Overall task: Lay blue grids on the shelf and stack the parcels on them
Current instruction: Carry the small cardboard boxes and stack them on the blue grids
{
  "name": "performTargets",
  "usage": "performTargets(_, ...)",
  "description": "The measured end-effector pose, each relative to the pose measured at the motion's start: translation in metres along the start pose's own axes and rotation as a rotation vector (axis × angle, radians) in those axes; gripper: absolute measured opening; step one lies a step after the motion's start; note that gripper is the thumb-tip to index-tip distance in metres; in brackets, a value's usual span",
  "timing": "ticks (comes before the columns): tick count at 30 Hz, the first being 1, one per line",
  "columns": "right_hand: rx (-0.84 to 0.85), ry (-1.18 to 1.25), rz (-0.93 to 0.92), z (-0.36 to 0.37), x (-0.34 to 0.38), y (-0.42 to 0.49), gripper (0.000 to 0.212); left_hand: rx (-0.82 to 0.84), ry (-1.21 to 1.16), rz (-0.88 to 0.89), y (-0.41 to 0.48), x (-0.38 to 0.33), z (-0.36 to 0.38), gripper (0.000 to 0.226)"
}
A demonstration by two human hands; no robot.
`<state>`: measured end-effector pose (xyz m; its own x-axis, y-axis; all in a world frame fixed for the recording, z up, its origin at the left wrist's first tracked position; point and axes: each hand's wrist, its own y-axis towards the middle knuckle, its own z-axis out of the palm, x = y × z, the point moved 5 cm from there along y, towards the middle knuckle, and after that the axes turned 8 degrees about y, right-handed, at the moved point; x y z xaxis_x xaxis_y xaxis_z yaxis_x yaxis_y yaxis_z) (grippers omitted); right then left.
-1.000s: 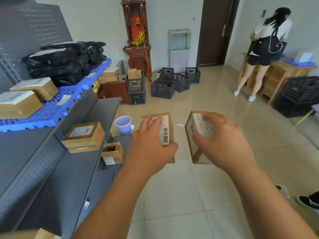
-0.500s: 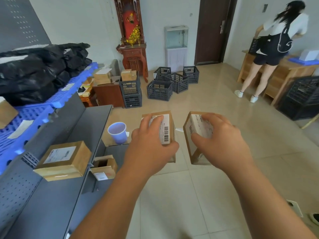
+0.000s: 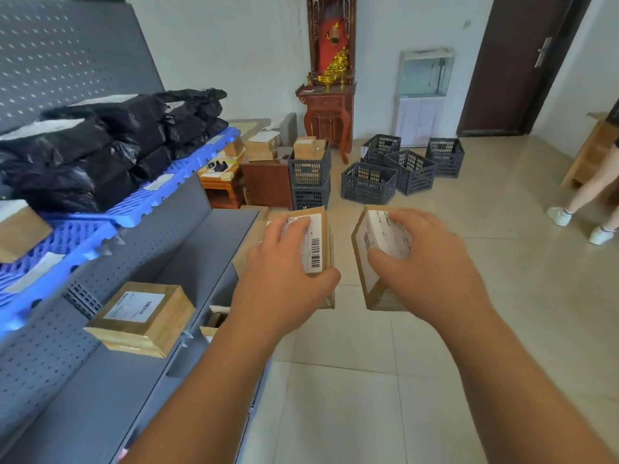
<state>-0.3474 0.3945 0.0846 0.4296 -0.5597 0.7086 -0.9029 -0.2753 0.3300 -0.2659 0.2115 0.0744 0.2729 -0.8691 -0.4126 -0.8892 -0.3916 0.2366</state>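
A: Parcels, where are they?
B: Two small cardboard ones, held apart over the tiled floor (image 3: 368, 403) beside the grey shelf (image 3: 204, 252). The left hand (image 3: 284, 279), fingers curled, clasps the barcode parcel (image 3: 318, 242); the right hand (image 3: 427, 267) clasps the other parcel (image 3: 365, 252) from above.
A: And the blue grids (image 3: 83, 242)?
B: On the shelf's upper level, under black bagged parcels (image 3: 100, 152). A taped box (image 3: 144, 318) sits on its lower level.

bags (image 3: 100, 145) on grid (image 3: 83, 242) | box (image 3: 140, 318) on lower shelf (image 3: 100, 396) | crates (image 3: 368, 182) behind, two apparently stacked
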Motion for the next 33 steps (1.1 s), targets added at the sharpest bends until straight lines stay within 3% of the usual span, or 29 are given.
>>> performTargets(19, 0.132, 0.133, -0.239, 0.152, 0.081, 0.162, 0.056, -0.211, 0.076, -0.207, 0.128, 0.13, -0.05, 0.076)
performTargets(25, 0.255, 0.237, -0.317, 0.215, 0.119, 0.187, 0.055, -0.248, 0.128, -0.352, 0.128, 0.181, -0.072, 0.075)
performTargets(33, 0.505, 0.437, -0.505, 0.289, 0.19, 0.209, 0.049, -0.426, 0.189, -0.608, 0.108, 0.226, -0.113, 0.072)
